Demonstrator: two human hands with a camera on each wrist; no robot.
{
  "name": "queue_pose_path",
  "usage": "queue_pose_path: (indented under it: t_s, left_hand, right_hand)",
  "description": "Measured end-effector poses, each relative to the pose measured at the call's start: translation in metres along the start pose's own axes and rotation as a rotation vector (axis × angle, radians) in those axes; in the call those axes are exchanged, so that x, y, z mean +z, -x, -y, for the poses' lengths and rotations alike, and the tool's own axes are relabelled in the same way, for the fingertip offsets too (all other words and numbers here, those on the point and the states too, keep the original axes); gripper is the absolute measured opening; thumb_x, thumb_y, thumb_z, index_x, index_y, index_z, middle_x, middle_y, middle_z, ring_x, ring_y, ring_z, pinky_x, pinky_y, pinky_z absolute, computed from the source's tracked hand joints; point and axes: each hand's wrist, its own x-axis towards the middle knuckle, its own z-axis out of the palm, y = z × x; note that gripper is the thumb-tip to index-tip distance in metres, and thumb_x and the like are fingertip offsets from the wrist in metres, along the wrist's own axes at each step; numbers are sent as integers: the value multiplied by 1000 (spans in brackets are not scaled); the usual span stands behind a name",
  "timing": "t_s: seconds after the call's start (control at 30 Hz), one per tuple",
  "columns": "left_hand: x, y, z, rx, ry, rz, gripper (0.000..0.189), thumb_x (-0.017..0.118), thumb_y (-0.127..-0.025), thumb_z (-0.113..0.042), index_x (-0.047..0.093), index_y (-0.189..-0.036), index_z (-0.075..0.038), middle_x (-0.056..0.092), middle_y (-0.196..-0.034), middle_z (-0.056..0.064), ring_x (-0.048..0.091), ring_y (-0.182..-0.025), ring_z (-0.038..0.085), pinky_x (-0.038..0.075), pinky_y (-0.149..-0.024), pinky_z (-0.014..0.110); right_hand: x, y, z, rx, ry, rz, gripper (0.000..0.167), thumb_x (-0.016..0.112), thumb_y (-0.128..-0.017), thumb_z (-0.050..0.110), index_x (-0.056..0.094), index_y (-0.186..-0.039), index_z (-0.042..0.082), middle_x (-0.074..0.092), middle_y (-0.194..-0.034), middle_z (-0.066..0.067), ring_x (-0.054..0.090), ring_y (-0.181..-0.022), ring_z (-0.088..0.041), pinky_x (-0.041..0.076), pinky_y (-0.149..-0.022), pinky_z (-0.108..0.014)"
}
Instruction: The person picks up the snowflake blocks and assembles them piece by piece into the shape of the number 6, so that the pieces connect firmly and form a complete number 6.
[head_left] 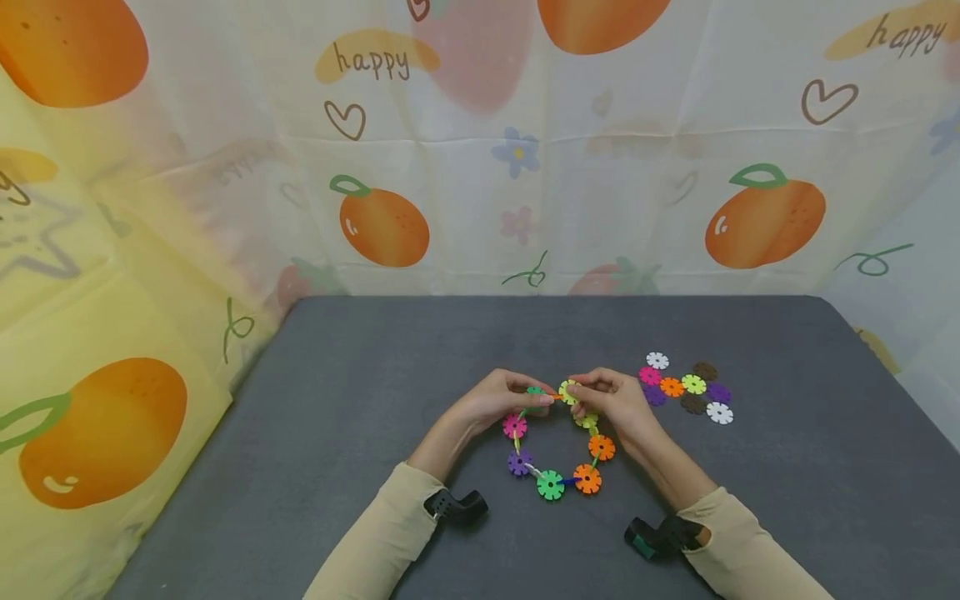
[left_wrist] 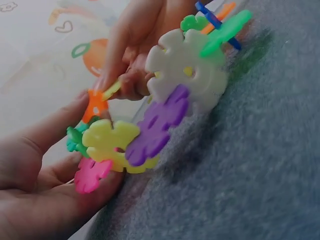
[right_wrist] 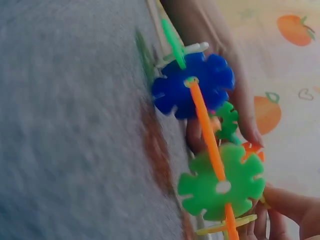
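A ring of interlocking plastic snowflake discs (head_left: 550,485) in green, orange, purple, pink, yellow, white and blue hangs between both hands above the table. On its far left side my left hand (head_left: 498,400) pinches the end, with a green disc and an orange disc (left_wrist: 96,106) at the fingertips. My right hand (head_left: 618,404) pinches a yellow disc (head_left: 567,392) at the opposite end. The orange disc and the yellow disc meet edge to edge between the hands. Fingers partly hide this spot, so whether the slots are joined I cannot tell.
Several loose snowflake discs (head_left: 672,387), in white, pink, orange, yellow, purple and brown, lie beyond the right hand on the dark grey table (head_left: 375,350). A fruit-printed cloth (head_left: 465,208) hangs behind the table and along its left side.
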Motion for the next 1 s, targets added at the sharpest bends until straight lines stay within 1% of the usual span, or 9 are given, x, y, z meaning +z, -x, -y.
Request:
queue_pose_path:
  t_s: [0.1, 0.2, 0.27, 0.4, 0.47, 0.57, 0.73, 0.87, 1.0]
  left_hand:
    - [2, -1, 0, 9, 59, 1, 32, 68, -92, -17, 68, -120, 0, 71, -116, 17, 71, -99, 17, 57, -95, 34]
    - [3, -1, -1, 34, 123, 8, 33, 67, -93, -14, 66, -122, 2, 72, -108, 19, 72, -93, 19, 58, -93, 39]
    - [3, -1, -2, 71, 145, 11, 34, 67, -93, -12, 64, -123, 3, 73, -102, 19, 73, -90, 19, 59, -91, 41]
    - [2, -1, -2, 132, 128, 2, 33, 66, -93, -11, 63, -124, 0, 74, -98, 14, 73, -87, 17, 59, -90, 39]
    - [1, -1, -3, 164, 107, 6, 33, 65, -93, -10, 62, -125, 0, 72, -102, 17, 72, -88, 17, 59, -91, 38]
    - [1, 0, -3, 192, 93, 15, 34, 64, -94, -9, 59, -125, 0, 66, -113, 28, 72, -89, 16, 58, -93, 38]
    - [1, 2, -6, 199, 90, 16, 34, 65, -93, -8, 58, -125, 2, 58, -122, 38, 71, -87, 13, 58, -92, 38]
    - [2, 2, -6, 199, 89, 5, 32, 64, -93, -6, 58, -123, 3, 59, -120, 37, 71, -85, 14, 59, -89, 39]
    - [3, 2, -6, 202, 95, -10, 31, 65, -93, -6, 60, -122, 3, 64, -115, 32, 71, -83, 15, 59, -87, 38]
  right_hand:
    - [-2, 0, 1, -17, 9, 3, 38, 71, -90, 22, 63, -118, -2, 71, -86, 5, 70, -72, -16, 60, -76, -32]
    - [-4, 0, 3, -81, 43, 33, 41, 68, -92, 21, 60, -125, -2, 71, -86, 2, 72, -77, -22, 61, -80, -34]
    - [-4, 0, 4, -126, 51, 43, 40, 68, -93, 21, 60, -125, -2, 71, -88, 2, 73, -80, -26, 61, -81, -36]
    - [-5, 1, 5, -181, 58, 6, 36, 69, -92, 22, 64, -118, -1, 72, -91, 7, 71, -85, -25, 60, -83, -36]
    - [-6, 1, 5, -194, 55, -11, 34, 70, -91, 23, 66, -116, 0, 71, -92, 10, 69, -86, -20, 59, -84, -36]
    - [-6, 0, 5, -223, 45, -15, 33, 70, -91, 23, 66, -115, 0, 70, -95, 11, 68, -89, -12, 58, -85, -34]
    - [-3, 1, 6, -312, 40, -3, 30, 69, -92, 17, 65, -113, -4, 69, -96, 9, 68, -90, -8, 59, -84, -30]
    - [-2, 2, 7, -369, 47, -12, 27, 69, -91, 12, 66, -111, -6, 69, -95, 9, 67, -87, -9, 59, -80, -29]
    - [-2, 3, 7, -398, 36, -24, 26, 70, -89, 9, 66, -109, -8, 70, -93, 9, 66, -84, -9, 60, -77, -29]
